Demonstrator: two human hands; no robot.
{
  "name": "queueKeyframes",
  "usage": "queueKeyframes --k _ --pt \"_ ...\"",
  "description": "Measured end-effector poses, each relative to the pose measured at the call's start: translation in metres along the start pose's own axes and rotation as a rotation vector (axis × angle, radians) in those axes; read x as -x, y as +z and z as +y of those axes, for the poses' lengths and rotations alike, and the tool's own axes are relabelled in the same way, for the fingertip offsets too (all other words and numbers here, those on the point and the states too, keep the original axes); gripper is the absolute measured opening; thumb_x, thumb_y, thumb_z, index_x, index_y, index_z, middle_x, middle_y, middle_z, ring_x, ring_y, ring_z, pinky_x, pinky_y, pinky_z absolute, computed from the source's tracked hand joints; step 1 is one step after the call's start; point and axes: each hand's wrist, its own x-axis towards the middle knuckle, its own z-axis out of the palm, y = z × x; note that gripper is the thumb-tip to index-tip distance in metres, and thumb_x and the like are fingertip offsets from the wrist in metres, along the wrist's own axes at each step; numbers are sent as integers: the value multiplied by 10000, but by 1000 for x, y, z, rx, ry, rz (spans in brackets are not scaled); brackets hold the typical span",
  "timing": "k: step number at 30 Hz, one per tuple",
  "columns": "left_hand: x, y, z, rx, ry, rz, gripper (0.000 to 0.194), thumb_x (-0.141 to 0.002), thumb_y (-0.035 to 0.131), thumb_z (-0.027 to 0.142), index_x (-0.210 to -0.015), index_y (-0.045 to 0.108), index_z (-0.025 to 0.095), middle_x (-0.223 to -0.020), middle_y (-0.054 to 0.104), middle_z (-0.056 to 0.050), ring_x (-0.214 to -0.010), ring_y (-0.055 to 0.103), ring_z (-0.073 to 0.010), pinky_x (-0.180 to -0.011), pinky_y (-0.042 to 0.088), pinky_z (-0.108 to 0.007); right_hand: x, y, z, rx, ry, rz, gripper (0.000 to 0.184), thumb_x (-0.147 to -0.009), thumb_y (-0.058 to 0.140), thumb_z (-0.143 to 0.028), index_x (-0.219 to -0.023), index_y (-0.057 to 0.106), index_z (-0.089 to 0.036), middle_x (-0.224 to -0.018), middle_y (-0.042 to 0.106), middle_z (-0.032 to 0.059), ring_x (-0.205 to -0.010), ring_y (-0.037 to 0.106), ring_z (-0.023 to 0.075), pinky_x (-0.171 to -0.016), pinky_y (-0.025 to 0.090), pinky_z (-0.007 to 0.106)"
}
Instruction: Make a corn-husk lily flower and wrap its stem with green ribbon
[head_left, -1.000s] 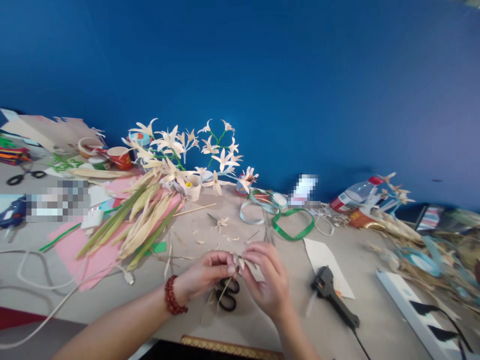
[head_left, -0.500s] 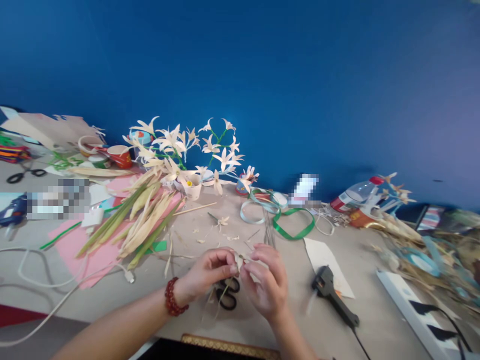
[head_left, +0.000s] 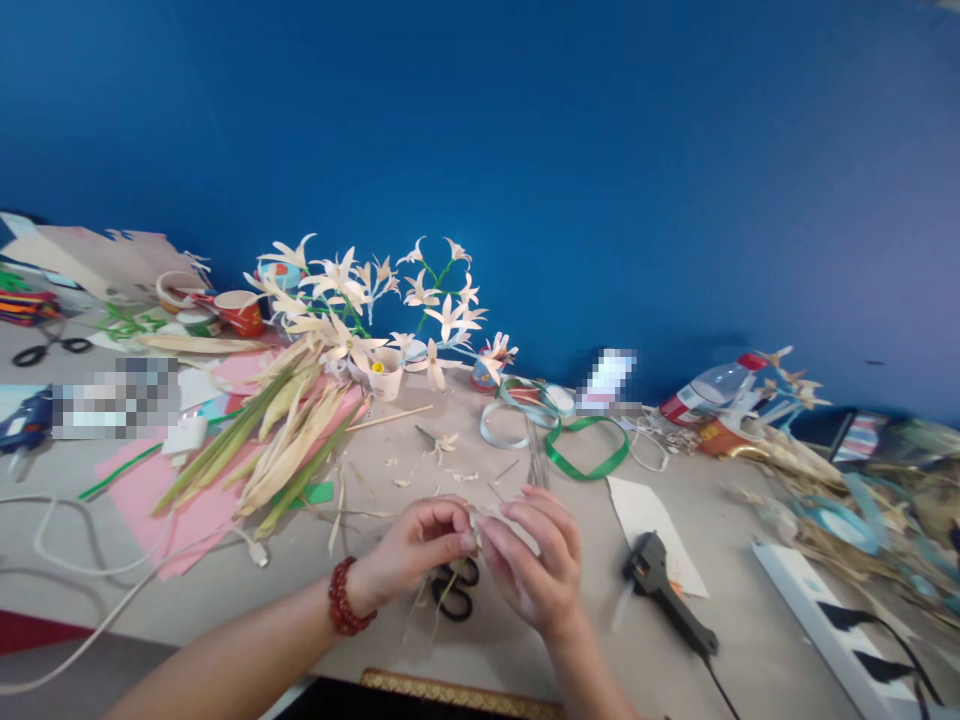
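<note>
My left hand (head_left: 430, 540), with a red bead bracelet (head_left: 347, 597) on its wrist, pinches a small pale flower piece (head_left: 475, 518), mostly hidden by fingers. Close against it from the other side, my right hand (head_left: 536, 560) has thumb and index finger on the same piece, its other fingers loosely bent. Below the hands lie black-handled scissors (head_left: 453, 602), partly covered, with thin husk strips beside them. A small finished flower (head_left: 444, 445) with a green stem rests on the table beyond, among pale scraps (head_left: 402, 483).
Corn husks (head_left: 300, 450) lie on pink paper (head_left: 165, 510) at left. White husk flowers (head_left: 450, 318) stand in cups behind. Green ribbon (head_left: 589, 472) and thin wires (head_left: 538, 455) lie ahead. At right are a black glue gun (head_left: 667, 590), a power strip (head_left: 817, 620) and a bottle (head_left: 705, 390).
My right hand has tilted and shifted slightly, its fingers now covering more of the pale piece. My left hand stays almost where it was.
</note>
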Motion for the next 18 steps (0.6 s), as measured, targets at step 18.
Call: queueKeyframes --k 18 --pt "-1 1 2 -21 19 4 292 -781 722 368 -657 586 141 -731 501 -1 -711 493 -124 -676 402 -237 -6 -4 -1 -38 22 99 257 -793 704 -149 -1017 683 -274 -1008 603 67 -979 581 256 -813 581 469"
